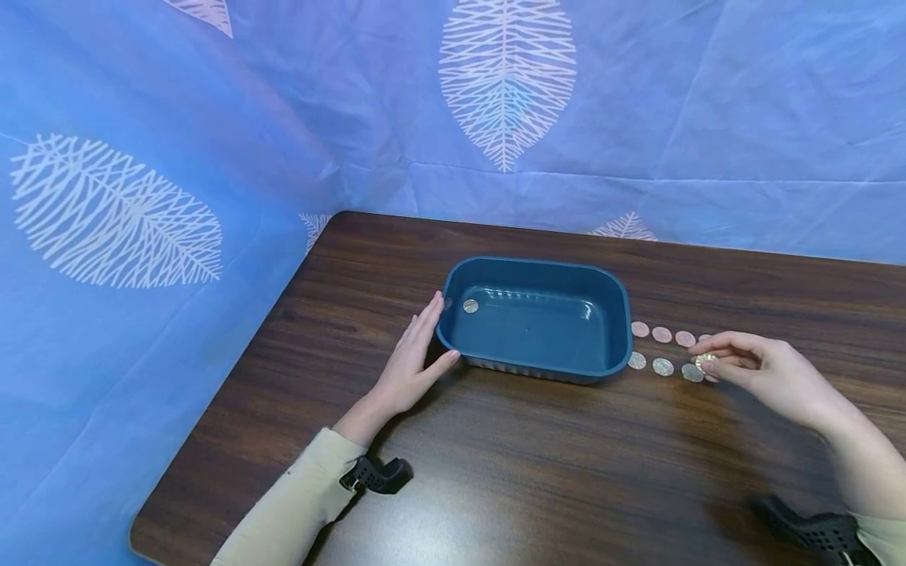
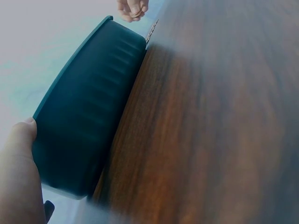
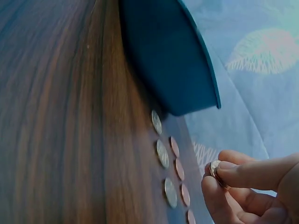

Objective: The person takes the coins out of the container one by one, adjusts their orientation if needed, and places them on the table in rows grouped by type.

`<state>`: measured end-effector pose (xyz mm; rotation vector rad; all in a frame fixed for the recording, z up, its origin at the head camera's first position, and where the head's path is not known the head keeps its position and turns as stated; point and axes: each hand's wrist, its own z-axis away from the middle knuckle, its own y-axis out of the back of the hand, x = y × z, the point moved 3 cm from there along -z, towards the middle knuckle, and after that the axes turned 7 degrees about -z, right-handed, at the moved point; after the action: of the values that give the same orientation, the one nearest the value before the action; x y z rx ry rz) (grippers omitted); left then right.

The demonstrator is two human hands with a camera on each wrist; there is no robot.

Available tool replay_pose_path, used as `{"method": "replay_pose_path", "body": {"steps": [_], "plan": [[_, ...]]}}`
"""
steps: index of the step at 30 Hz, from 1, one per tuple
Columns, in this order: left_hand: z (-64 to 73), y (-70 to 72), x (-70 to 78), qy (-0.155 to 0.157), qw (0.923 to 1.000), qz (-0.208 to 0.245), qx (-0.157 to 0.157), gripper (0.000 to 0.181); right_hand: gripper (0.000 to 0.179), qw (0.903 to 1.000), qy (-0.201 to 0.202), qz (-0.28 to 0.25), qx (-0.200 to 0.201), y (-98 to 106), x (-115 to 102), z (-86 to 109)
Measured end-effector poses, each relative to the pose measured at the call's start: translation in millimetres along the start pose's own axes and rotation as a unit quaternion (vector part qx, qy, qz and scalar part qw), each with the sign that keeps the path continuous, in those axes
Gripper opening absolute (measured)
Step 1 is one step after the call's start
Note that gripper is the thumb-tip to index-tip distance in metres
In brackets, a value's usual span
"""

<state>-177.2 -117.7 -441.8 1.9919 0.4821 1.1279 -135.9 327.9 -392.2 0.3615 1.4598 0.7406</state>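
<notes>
A blue rectangular plastic basin [image 1: 527, 364] stands on the table. Inside it, near the left end, lies one silvery coin [image 1: 470, 306]. My left hand [image 1: 410, 369] rests against the basin's left end, its fingers extended along the wall and its thumb at the near corner. Right of the basin, my right hand [image 1: 771, 377] pinches a shiny coin [image 3: 215, 169] between thumb and fingers, raised above the tabletop. Beneath and beside it run two rows of coins: silvery ones [image 1: 663, 367] nearer me and copper-coloured ones [image 1: 661, 335] behind. The right fingers partly cover the end of the rows.
The dark wood-grain table [image 1: 495, 472] has a rounded corner at the far left. Blue cloth [image 1: 354, 94] with white leaf prints hangs behind and to the left of it. Each wrist wears a black strap [image 1: 378, 475].
</notes>
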Motion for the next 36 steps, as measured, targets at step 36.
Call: {"method": "replay_pose_path", "body": {"steps": [36], "plan": [[-0.6,-0.6,-0.2,-0.003,1.0000,0.005,-0.002,0.075,0.021,0.9924,-0.009,0.122,-0.018,-2.1,26.0,1.0]]}}
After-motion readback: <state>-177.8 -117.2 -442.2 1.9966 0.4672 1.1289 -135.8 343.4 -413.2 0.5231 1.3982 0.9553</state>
